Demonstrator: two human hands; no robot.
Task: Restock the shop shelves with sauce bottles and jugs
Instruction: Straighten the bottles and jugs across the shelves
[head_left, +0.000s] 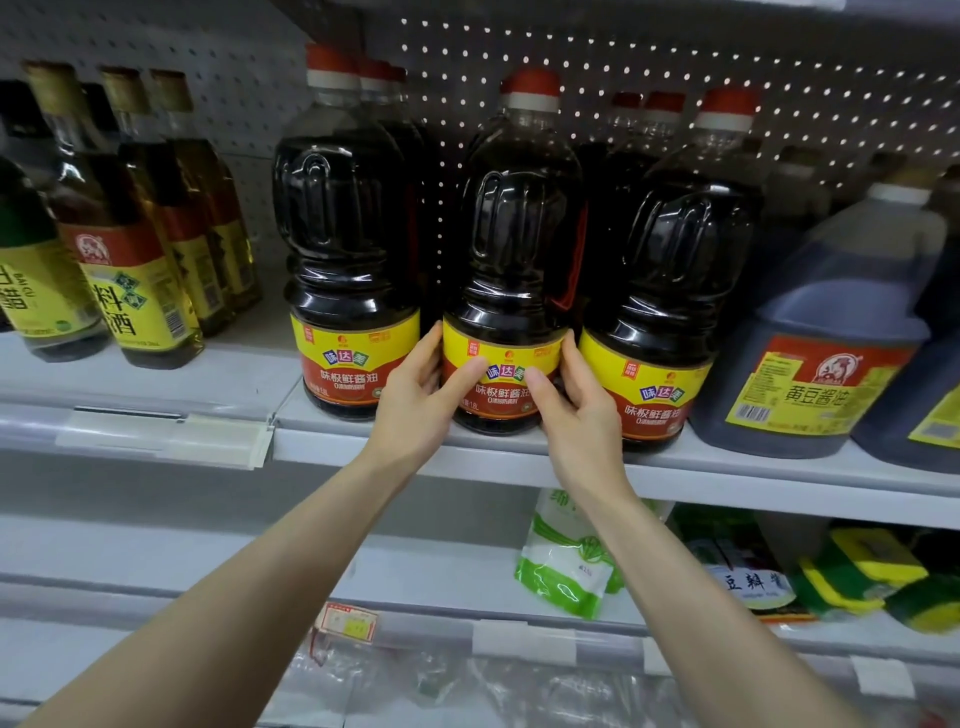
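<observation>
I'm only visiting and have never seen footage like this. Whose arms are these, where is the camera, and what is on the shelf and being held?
No machine here: these are a person's two bare arms, filmed by one wide-angle camera worn on the head, looking forward and down, so the arms reach in from the bottom. The left hand and the right hand grip the middle jug of dark sauce at its yellow and red label, one on each side, thumbs in front. It stands on a white shelf between two matching jugs, the left jug and the right jug, with more behind. Further left are tall bottles with yellow labels; further right, a big greyish jug. On the shelf below sits a green and white pouch.
</observation>
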